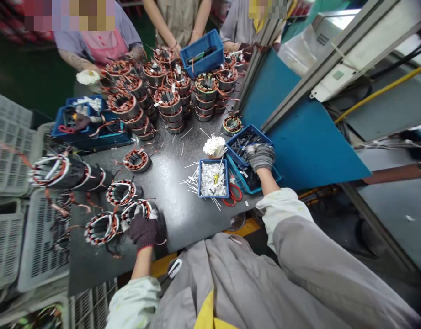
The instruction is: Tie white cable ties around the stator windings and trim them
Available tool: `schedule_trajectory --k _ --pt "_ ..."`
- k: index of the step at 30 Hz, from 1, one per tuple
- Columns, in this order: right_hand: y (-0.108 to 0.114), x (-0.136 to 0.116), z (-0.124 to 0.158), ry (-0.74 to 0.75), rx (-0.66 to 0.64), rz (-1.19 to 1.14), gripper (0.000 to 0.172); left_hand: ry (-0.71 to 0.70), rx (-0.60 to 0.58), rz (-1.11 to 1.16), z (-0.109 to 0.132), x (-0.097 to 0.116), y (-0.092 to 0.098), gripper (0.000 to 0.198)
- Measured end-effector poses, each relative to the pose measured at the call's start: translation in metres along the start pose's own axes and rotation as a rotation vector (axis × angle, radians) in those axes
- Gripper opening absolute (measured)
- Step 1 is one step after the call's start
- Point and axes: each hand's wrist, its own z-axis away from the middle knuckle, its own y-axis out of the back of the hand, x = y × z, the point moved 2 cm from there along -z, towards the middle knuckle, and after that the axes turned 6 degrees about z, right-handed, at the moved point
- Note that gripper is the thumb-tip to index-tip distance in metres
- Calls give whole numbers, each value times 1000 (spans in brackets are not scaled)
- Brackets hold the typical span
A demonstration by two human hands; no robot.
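My left hand [143, 228], in a dark glove with pale fingertips, is closed on the near rim of a copper-wound ring [136, 211] bound with white and red cord. Two similar rings, one [102, 227] to its left and one [121, 192] just behind, stand beside it. At the right, my right hand [260, 156], in a grey striped glove, reaches into a blue bin [233, 159] of small black pieces. Its fingertips are hidden among them. A blue tray [199, 183] of white pieces and red-handled scissors [235, 195] lie nearer the middle.
Stacked wound rings [169, 109] fill the back of the table [176, 219]. Three people stand behind them. White ties [214, 146] stand in a bundle. Blue bins [71, 132] sit at the left, plastic crates [42, 237] beyond the left edge. A metal post [299, 91] and blue panel rise at the right.
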Motion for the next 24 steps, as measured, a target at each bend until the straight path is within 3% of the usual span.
schedule_trajectory --k 5,9,12,15,18,20,22,24 --pt "-8 -29 -29 -77 -85 168 74 -117 164 58 31 1 32 60" --pt "-12 -28 -31 -92 -143 189 74 -192 230 118 66 -6 38 57" --pt "-2 -23 -25 -75 -137 191 72 -214 239 149 85 -10 36 51" --pt "25 -16 -10 -158 -71 71 65 -350 266 184 95 -6 45 41" --pt "54 -17 30 -105 7 -213 56 -604 275 218 101 3 72 39" --pt "61 -37 78 92 -74 -389 47 -775 265 210 105 11 95 42" --pt "53 -72 143 431 -314 -548 36 -913 232 167 110 15 115 41" --pt "39 -113 215 751 -680 -727 30 -1005 149 97 113 12 127 39"
